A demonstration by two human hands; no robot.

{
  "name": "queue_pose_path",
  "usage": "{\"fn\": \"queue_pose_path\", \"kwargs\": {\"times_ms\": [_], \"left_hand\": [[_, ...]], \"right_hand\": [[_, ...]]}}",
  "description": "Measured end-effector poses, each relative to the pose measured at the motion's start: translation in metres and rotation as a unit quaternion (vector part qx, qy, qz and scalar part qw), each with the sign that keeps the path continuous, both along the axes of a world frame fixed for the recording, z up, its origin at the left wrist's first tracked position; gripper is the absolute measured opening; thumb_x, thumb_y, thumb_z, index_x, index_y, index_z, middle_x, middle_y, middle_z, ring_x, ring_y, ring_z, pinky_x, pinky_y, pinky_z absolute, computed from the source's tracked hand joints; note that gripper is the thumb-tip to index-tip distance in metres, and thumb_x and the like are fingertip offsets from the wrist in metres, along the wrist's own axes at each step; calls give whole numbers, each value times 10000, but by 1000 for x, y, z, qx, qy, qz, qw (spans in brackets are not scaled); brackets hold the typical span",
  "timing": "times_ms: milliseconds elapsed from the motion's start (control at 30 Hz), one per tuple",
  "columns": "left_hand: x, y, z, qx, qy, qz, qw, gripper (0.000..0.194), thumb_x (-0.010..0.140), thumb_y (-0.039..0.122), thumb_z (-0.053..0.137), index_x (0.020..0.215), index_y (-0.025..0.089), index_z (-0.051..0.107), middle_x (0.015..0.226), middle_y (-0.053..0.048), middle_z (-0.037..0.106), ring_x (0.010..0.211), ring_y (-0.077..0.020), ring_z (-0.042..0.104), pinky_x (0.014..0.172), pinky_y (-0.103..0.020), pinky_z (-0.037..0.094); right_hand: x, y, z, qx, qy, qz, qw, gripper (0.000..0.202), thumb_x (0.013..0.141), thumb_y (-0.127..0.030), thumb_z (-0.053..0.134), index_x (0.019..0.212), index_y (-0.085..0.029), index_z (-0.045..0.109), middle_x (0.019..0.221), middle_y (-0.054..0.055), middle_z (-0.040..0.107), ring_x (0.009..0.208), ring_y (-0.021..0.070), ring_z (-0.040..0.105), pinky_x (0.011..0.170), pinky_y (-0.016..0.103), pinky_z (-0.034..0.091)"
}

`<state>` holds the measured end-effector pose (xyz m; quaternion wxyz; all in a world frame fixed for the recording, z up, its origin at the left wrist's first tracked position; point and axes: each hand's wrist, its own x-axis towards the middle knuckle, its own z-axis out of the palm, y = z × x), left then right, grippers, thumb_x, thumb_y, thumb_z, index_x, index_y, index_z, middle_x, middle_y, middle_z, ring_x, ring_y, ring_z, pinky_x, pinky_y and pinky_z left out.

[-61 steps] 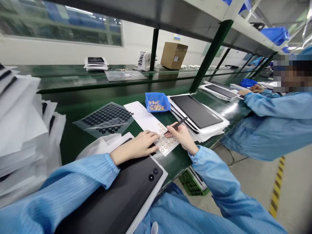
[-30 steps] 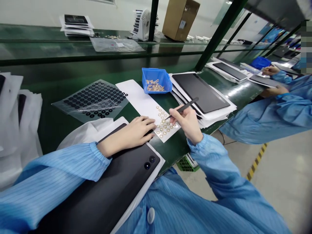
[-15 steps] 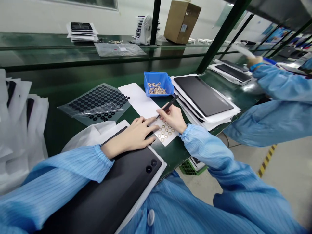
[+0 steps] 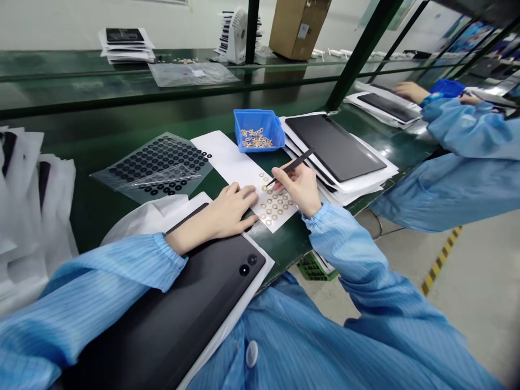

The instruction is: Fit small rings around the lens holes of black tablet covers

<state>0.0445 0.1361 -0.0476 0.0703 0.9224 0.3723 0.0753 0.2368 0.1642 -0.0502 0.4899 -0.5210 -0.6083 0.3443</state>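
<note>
Black tweezers (image 4: 296,162) are held in my right hand (image 4: 299,185), their tip over a white sheet (image 4: 227,154) that carries several small gold rings (image 4: 274,205). My left hand (image 4: 228,211) lies with its fingers spread at the left edge of that sheet, its heel over a dark tablet (image 4: 195,303) with two round camera lenses. Beyond the sheet stands a blue bin (image 4: 260,129) with loose gold rings in it. A clear film with black round pads (image 4: 156,165) lies left of the sheet.
Stacked tablets and white sleeves (image 4: 337,146) lie at the right. White sleeves (image 4: 52,216) stand at the far left. A shelf (image 4: 101,81) at the back bears a fan (image 4: 236,38) and a cardboard box (image 4: 298,27). A co-worker's hand (image 4: 412,92) is at the far right.
My right hand has moved right with the tweezers, away from my left fingers, uncovering more rings. The co-worker's hand has come down near a tablet stack. The view has shifted slightly.
</note>
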Motion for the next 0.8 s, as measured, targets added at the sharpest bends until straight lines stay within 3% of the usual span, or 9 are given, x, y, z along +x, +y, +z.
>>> {"fn": "queue_pose_path", "kwargs": {"times_ms": [133,300,467,633,800], "left_hand": [[-2,0,0,3,-30,14,999,265,925,314,435,1063,104,518,1139,-163,559,1034,-280,513,949,-433,448],[-5,-1,0,4,-40,-5,999,253,944,272,408,1129,146,525,1119,-121,557,1023,-250,533,940,-407,465],[-5,-1,0,8,-15,-18,1000,339,968,288,384,1225,153,559,1129,-133,544,1030,-265,523,942,-423,459],[-4,0,2,14,15,-17,1000,369,971,300,383,1228,132,587,1185,-157,541,1018,-285,524,946,-452,450],[-2,0,0,1,22,-10,1000,414,959,313,414,1307,129,541,1279,-176,520,1048,-322,510,956,-510,426]], "right_hand": [[-9,-2,-2,-37,6,47,998,434,673,-585,737,711,-202,537,504,-18,598,432,162,610,420,265,496],[-13,-5,-8,-19,-58,32,998,316,730,-460,732,698,-216,533,501,-22,591,490,189,646,514,308,547],[-13,-6,-12,11,-71,24,997,365,726,-530,715,712,-232,505,523,-19,586,540,205,659,592,341,562],[-12,-7,-5,6,-27,8,1000,462,699,-642,673,732,-218,493,565,-16,577,477,165,618,456,284,509],[-7,-44,5,9,57,1,998,498,668,-661,705,757,-207,521,640,-3,603,540,163,648,474,270,543]]}}
